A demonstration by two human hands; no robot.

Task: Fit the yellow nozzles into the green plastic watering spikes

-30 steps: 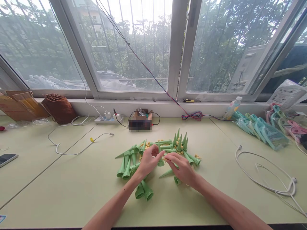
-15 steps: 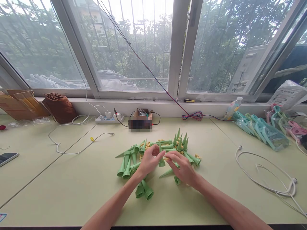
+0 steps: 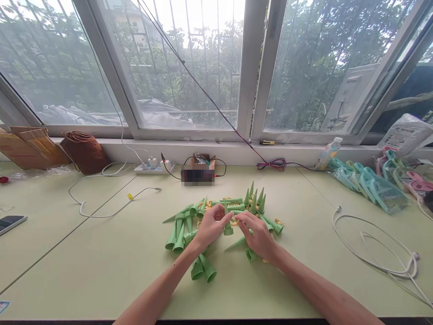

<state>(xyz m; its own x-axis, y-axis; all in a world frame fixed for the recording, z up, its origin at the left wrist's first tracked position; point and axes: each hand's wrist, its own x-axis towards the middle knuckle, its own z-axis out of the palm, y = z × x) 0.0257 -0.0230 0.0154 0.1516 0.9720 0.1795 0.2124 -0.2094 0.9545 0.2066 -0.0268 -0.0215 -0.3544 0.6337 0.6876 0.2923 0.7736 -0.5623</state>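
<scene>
Over the middle of the worktop (image 3: 101,271), both my hands meet above the heap of green cones (image 3: 189,221). My left hand (image 3: 210,229) has its fingers closed around one upright cone (image 3: 228,225), thumb and forefinger pinching it near the top. My right hand (image 3: 259,237) comes in from the other side, fingertips drawn together on a small yellow piece (image 3: 233,223) right against that cone; it is too small for me to tell how firmly I have it.

The risk, as I judge it: that yellow bit is tiny, and if my pinch slips it drops into the scatter of other yellow pieces (image 3: 279,221) among the cones and I lose track of it. My right wrist sits just over a cone lying on its side (image 3: 251,255), so a careless shift could roll it toward the near edge. Behind the pile a group of cones stands upright (image 3: 255,201), points up; a nudge from my knuckles could topple them like skittles. The white cable (image 3: 372,257) lies well off to the right, no bother.
</scene>
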